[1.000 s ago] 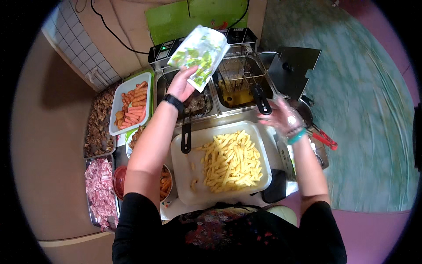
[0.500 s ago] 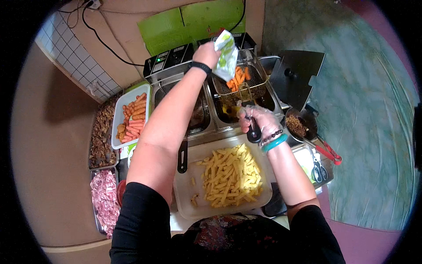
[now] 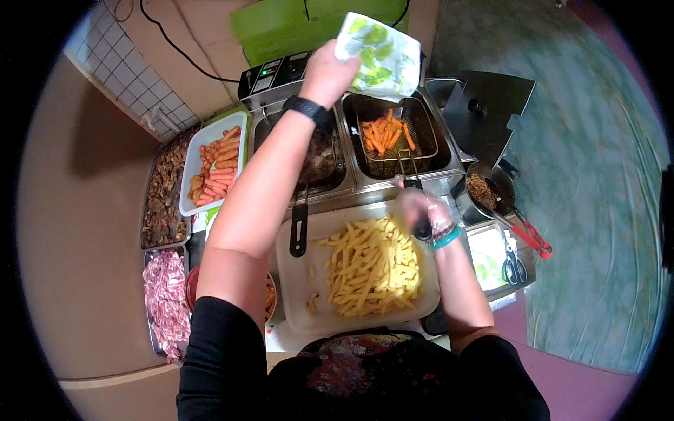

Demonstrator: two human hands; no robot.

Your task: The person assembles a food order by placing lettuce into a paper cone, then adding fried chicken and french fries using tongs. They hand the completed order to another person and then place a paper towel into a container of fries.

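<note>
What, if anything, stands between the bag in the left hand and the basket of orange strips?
Nothing visible. The left hand holds the bag beyond the orange strips, which lie uncovered in the basket; the right hand is on the near side, at the handle.

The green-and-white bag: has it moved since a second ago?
Yes. The bag in the left hand has moved right against the fryer, from near its middle to its right half.
</note>
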